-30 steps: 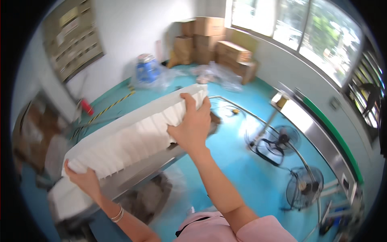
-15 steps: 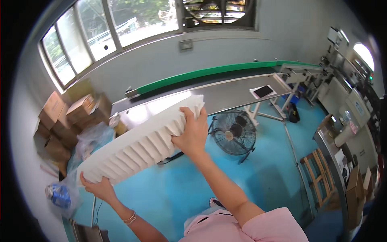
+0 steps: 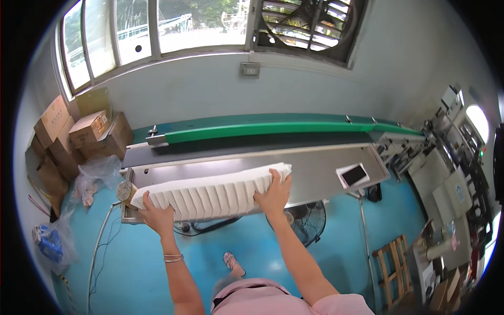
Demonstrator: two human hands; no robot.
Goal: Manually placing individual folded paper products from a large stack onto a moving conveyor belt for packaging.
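Observation:
My left hand [image 3: 158, 215] and my right hand [image 3: 274, 195] grip a long white row of thin, packet-like pieces [image 3: 212, 198] from its two ends. The pieces are pressed side by side, with a ridged front and a smoother top; their exact kind is not clear. Both hands have thumbs and fingers clamped around the row, partly hidden behind it. It lies nearly level over the front left of a steel table [image 3: 320, 178]. Close to its left end stands a roll of tape [image 3: 125, 191].
Behind the table runs a conveyor with a green side guard [image 3: 262, 127]. A phone [image 3: 354, 175] lies on a white sheet at the right. Cardboard boxes [image 3: 89, 128] are stacked far left. A floor fan [image 3: 307, 223] stands under the table's front edge; a wooden pallet [image 3: 392, 268] is at lower right.
The white row has come down from a steep tilt to nearly level, over the table. Both hands still hold its ends. My view has shifted toward the table.

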